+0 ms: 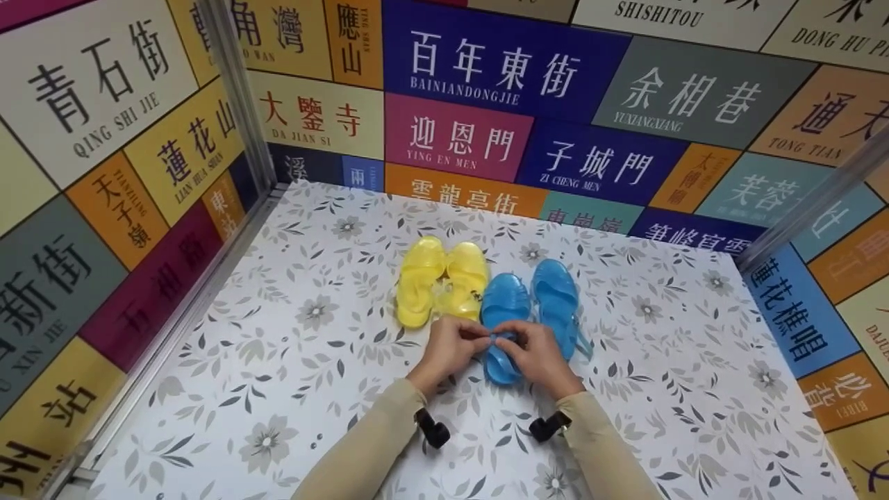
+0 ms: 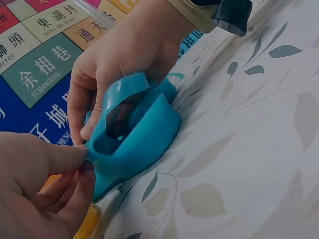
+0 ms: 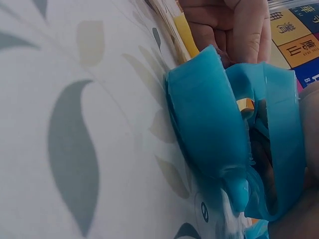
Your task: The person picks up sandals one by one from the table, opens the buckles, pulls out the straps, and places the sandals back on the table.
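Note:
Two blue sandals stand side by side on the patterned surface. Over the left blue sandal [image 1: 505, 298] both hands meet at its ankle strap [image 2: 117, 92]. My left hand [image 1: 451, 348] pinches the strap's side between thumb and fingers. Close against it, the right hand [image 1: 538, 353] pinches the strap too, its fingertips partly hidden behind the sandal in the left wrist view. The other blue sandal [image 1: 555, 285] is just right of the right hand, a loose strap [image 1: 585, 344] sticking out from its side. A pair of yellow sandals [image 1: 420, 278] lies beyond the left hand.
A white floral sheet [image 1: 271, 361] covers the work surface. Upright panels with street-name signs [image 1: 500, 69] close it in at the back, left and right, with a metal post [image 1: 243, 104] at the back left corner.

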Demonstrator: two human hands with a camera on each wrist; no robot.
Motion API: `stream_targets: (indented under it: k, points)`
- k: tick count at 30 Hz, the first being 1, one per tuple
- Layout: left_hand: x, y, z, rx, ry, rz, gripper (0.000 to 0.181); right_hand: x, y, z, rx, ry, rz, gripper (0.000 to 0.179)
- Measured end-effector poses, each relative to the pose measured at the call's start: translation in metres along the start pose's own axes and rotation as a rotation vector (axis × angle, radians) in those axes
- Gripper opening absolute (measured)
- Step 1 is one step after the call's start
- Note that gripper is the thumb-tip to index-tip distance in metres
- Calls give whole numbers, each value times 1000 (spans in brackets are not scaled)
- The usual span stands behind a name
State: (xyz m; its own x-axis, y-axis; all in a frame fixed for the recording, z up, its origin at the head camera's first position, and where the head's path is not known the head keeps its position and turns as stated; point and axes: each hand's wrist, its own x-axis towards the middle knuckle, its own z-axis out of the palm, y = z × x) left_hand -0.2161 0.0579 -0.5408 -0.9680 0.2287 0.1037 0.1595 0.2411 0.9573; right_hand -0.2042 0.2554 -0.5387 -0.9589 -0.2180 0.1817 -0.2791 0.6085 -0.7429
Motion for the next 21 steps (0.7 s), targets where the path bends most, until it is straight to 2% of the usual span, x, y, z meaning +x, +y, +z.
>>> stream_targets:
  k: [5,9,15,21]
  points:
    - [2,4,2,-7,-12,-18,8,0,-1,0,-11,-5,13,15]
    - [2,3,2,13,-8,-30,9,-2,-3,1,-5,-12,25,17]
    - [2,2,2,-6,-30,-48,11,-2,-3,2,-24,4,22,17]
    - [3,2,1,-12,-40,-62,4,0,-4,2,-34,7,27,17]
